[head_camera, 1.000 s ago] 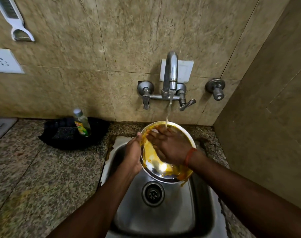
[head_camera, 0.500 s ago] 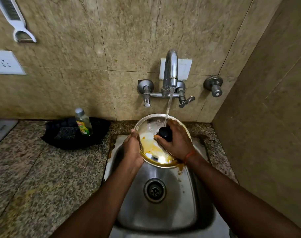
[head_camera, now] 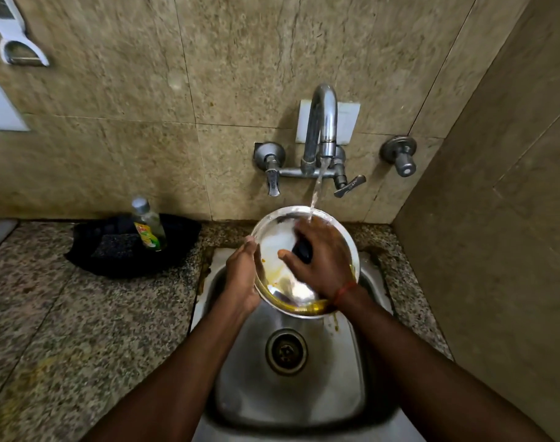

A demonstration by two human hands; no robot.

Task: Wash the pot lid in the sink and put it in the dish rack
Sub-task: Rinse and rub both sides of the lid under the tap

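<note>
The round steel pot lid (head_camera: 273, 247) is held tilted over the steel sink (head_camera: 332, 393), under the running stream from the tap (head_camera: 323, 122). Yellow residue pools along its lower rim; the upper part looks clean. My left hand (head_camera: 242, 277) grips the lid's left edge. My right hand (head_camera: 320, 260) lies across the lid's face, fingers closed around its black knob (head_camera: 302, 250). Water lands on the back of my right hand near the lid's top edge.
A dish-soap bottle (head_camera: 148, 224) stands in a black tray (head_camera: 90, 253) on the granite counter (head_camera: 80, 330), left of the sink. A scrub pad (head_camera: 115, 245) lies beside the bottle. The drain (head_camera: 286, 350) is uncovered. A tiled side wall (head_camera: 495, 250) closes in on the right.
The lid has been rinsed: yellow residue that covered most of it now remains only at the lower rim. My right hand shifted from rubbing the surface to gripping the black knob.
</note>
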